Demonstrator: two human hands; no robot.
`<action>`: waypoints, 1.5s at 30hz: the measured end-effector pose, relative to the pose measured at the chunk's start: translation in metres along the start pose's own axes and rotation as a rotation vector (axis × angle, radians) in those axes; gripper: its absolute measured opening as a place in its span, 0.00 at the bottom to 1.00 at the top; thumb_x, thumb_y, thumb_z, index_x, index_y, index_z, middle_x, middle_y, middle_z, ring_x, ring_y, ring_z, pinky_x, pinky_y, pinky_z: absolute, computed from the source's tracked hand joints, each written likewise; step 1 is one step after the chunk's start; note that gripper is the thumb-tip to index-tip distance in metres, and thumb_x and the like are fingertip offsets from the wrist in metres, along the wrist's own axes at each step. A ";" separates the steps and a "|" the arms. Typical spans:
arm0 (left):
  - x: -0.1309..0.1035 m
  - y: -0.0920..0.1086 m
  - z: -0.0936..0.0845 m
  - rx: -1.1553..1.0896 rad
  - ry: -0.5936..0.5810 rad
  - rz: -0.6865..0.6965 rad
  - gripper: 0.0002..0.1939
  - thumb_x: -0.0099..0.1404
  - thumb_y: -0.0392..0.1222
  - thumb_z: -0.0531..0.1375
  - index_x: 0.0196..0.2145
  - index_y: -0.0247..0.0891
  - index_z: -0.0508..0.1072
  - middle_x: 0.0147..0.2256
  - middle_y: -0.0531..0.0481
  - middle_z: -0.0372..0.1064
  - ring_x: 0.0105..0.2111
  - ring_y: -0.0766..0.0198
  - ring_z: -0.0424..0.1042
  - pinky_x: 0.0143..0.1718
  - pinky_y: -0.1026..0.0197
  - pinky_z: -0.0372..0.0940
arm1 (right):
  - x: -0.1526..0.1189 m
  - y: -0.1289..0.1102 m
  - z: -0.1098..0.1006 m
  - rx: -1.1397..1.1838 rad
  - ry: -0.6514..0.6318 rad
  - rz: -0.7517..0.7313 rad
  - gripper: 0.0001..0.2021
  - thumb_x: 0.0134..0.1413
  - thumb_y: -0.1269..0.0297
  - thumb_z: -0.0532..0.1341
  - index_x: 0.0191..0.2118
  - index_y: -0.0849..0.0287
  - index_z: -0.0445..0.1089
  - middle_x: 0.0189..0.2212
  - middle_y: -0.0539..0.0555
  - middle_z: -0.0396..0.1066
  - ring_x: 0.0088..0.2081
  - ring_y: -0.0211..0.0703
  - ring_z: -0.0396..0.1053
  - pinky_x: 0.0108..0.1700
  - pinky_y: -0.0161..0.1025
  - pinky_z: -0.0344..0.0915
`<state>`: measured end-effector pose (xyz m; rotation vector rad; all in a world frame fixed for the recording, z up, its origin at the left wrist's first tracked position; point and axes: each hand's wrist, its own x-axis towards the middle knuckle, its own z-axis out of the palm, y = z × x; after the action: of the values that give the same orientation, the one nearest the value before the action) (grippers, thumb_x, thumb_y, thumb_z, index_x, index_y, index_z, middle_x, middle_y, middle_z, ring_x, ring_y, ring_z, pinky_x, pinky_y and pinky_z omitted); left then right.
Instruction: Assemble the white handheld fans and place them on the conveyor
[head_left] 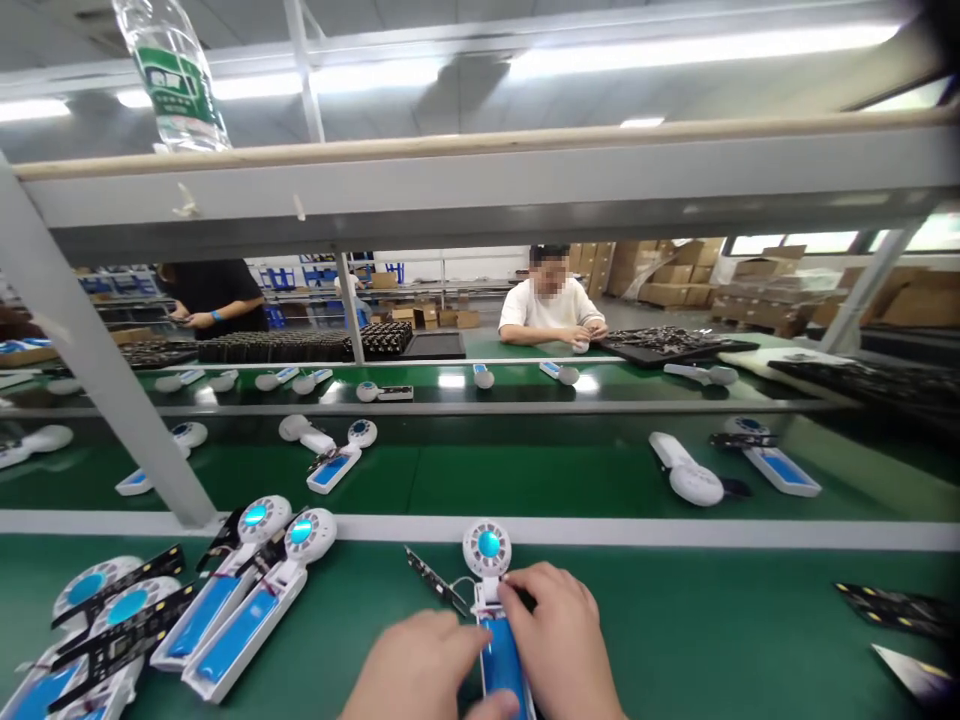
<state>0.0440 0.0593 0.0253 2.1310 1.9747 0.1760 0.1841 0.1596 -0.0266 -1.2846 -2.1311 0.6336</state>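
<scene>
A white handheld fan (487, 548) with an opened handle lies on the green bench in front of me. Its blue battery (500, 655) shows in the handle, and a thin black circuit board (435, 578) hangs off its left side on wires. My right hand (562, 635) is closed around the handle's right side, fingertips near the neck below the fan head. From the left, my left hand (431, 660) grips the handle, fingers and thumb over the battery. Its lower fingers are partly out of the frame.
Several similar open fans (247, 620) with boards lie at the left. Black circuit boards (896, 608) rest at the right. Beyond a pale rail, a green conveyor (480, 470) carries more fans. A co-worker (551, 305) sits opposite. A bottle (176, 85) stands on the overhead shelf.
</scene>
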 end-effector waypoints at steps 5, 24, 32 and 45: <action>0.014 -0.041 -0.013 0.124 0.259 0.092 0.26 0.55 0.37 0.67 0.52 0.46 0.71 0.54 0.44 0.68 0.55 0.43 0.64 0.56 0.39 0.59 | 0.001 0.003 0.002 0.106 -0.050 -0.090 0.11 0.61 0.68 0.56 0.35 0.52 0.75 0.35 0.52 0.74 0.41 0.49 0.70 0.52 0.51 0.60; 0.010 -0.032 -0.001 -0.588 0.141 -0.209 0.14 0.58 0.40 0.61 0.43 0.43 0.65 0.36 0.52 0.73 0.35 0.59 0.70 0.35 0.62 0.61 | -0.006 0.002 0.006 0.329 -0.130 -0.137 0.08 0.57 0.65 0.58 0.27 0.54 0.71 0.31 0.52 0.72 0.37 0.47 0.71 0.41 0.42 0.67; 0.012 -0.019 0.027 -0.896 0.198 -0.284 0.24 0.60 0.40 0.60 0.54 0.43 0.62 0.35 0.52 0.72 0.36 0.59 0.73 0.38 0.61 0.65 | -0.011 0.001 0.013 0.185 -0.142 -0.204 0.07 0.48 0.74 0.58 0.25 0.55 0.64 0.28 0.49 0.69 0.34 0.44 0.69 0.46 0.47 0.65; 0.019 -0.011 0.040 -1.200 0.325 -0.366 0.24 0.54 0.30 0.57 0.50 0.39 0.63 0.31 0.54 0.71 0.32 0.62 0.72 0.35 0.62 0.65 | -0.013 -0.008 0.008 0.052 -0.109 -0.299 0.07 0.53 0.73 0.58 0.29 0.54 0.68 0.30 0.49 0.70 0.36 0.45 0.69 0.56 0.57 0.54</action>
<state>0.0452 0.0752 -0.0175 0.9876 1.6274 1.2988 0.1789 0.1433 -0.0299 -0.8966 -2.3181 0.6369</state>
